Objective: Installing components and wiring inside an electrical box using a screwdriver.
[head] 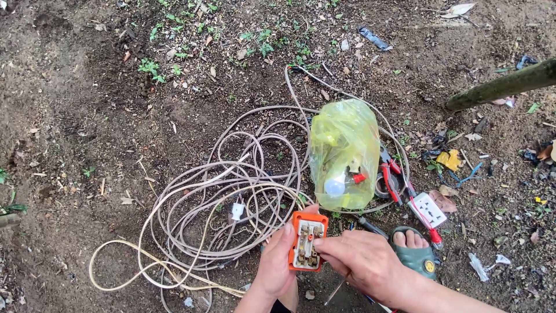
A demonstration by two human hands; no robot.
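- The orange socket block (307,240) sits just in front of the coiled cable (226,200), open face up, terminals showing.
- The left hand (277,261) grips the block's left edge, thumb on the rim.
- The right hand (362,261) pinches at the terminals, fingertips closed narrow.
- Judgement: steady support from the left hand and small, precise right fingertip movements suit this step.
- The yellow bag (344,152) lies beyond the block.

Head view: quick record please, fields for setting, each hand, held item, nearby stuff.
setting: bare soil, sparse weeds
left hand: holds orange socket box from its left side
right hand: fingertips on the box's open face
box: opened, metal contacts showing
nearby: tangled cable coil, yellow plastic bag, red-handled pliers, white socket plate, sandalled foot
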